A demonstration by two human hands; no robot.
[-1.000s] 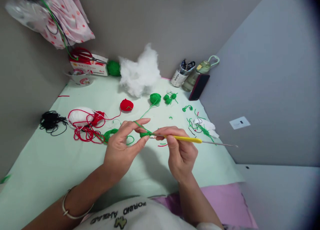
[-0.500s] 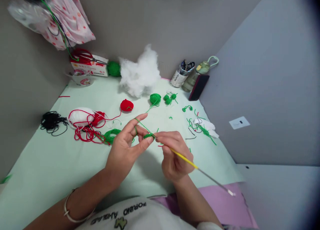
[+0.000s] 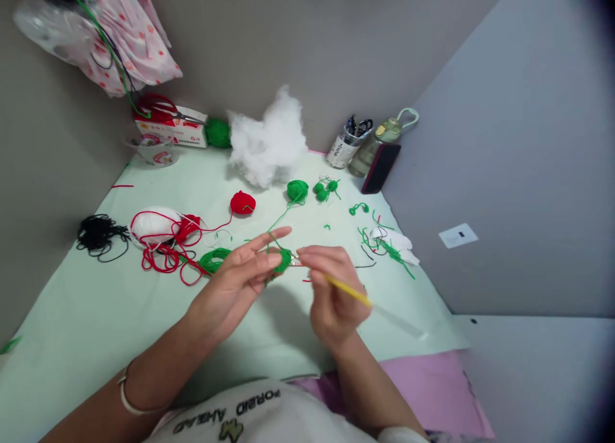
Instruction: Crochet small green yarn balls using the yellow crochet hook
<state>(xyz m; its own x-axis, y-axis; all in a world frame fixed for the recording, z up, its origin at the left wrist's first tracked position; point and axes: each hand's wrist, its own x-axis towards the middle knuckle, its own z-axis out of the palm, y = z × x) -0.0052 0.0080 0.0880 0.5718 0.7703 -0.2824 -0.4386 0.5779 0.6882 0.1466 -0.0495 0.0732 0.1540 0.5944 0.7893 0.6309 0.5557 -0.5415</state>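
Between the thumb and fingers of my left hand (image 3: 240, 283) is a small green crochet piece (image 3: 283, 261). A green strand runs from the raised index finger of that hand up to a green yarn ball (image 3: 297, 191) on the table. My right hand (image 3: 339, 295) is closed around the yellow handle of a crochet hook (image 3: 348, 291), held like a pen. The hook's metal tip points at the right edge of the green piece; whether it sits in a stitch I cannot tell. Its rear end is blurred by motion.
A red yarn ball (image 3: 243, 203), white yarn (image 3: 156, 225) with tangled red strands, and black yarn (image 3: 100, 233) lie left. White stuffing (image 3: 269, 138) stands at the back. Right are a pen cup (image 3: 343, 148), a bottle (image 3: 368, 154), a phone (image 3: 381, 168) and green scraps (image 3: 396, 254).
My left hand has turned, and its thumb now presses over the green piece, which shows more. The hook has swung, its rear end blurred. The table items stay in place.
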